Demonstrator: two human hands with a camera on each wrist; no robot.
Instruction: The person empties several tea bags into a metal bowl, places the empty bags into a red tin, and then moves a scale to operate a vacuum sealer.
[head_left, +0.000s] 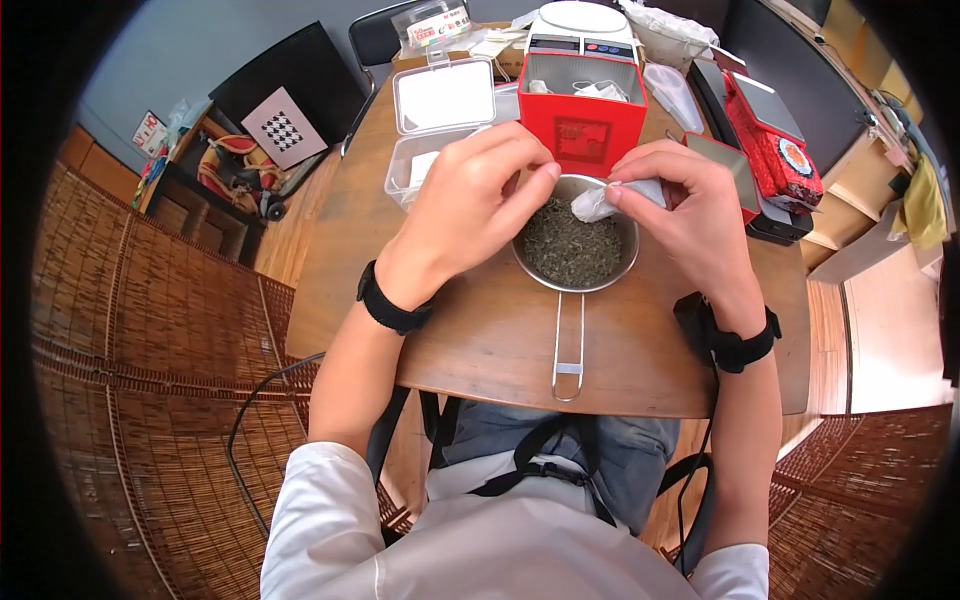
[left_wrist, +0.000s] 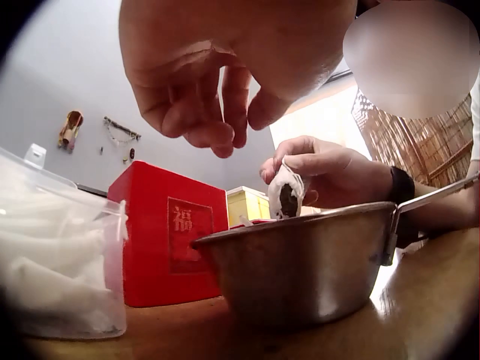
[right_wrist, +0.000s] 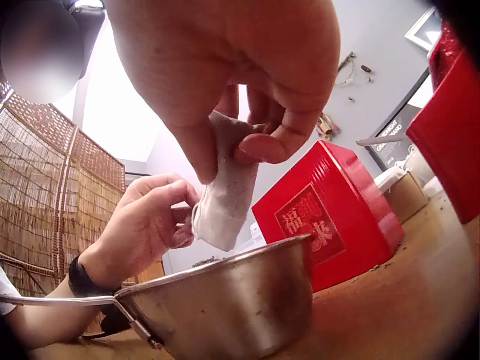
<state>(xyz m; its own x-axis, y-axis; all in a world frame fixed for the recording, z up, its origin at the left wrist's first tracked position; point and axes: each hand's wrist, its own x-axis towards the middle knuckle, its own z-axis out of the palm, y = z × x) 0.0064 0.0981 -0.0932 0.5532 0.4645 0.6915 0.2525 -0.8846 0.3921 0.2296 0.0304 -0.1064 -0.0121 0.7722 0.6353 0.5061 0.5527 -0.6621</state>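
Note:
A small steel pan [head_left: 632,243] with a wire handle [head_left: 569,368] stands on the table, filled with dried, crumbled leaves [head_left: 570,248]. Over its far right part, my right hand [head_left: 690,195] pinches a white tea bag [head_left: 592,205] between thumb and fingers. Dark leaf shows through the bag [left_wrist: 286,196] in the left wrist view, and its lower end hangs close over the rim. My left hand [head_left: 470,195] hovers above the pan's left side, fingers loosely bent and thumb apart, holding nothing visible. Its fingertips are near the bag's string loop [right_wrist: 196,220] in the right wrist view.
Behind the pan stands a red box [head_left: 584,140] with white bags inside. To its left sits a clear plastic container [head_left: 400,165], lid raised, holding white bags. A kitchen scale [head_left: 582,22] is at the back. Further red packaging [head_left: 765,130] lies at the right.

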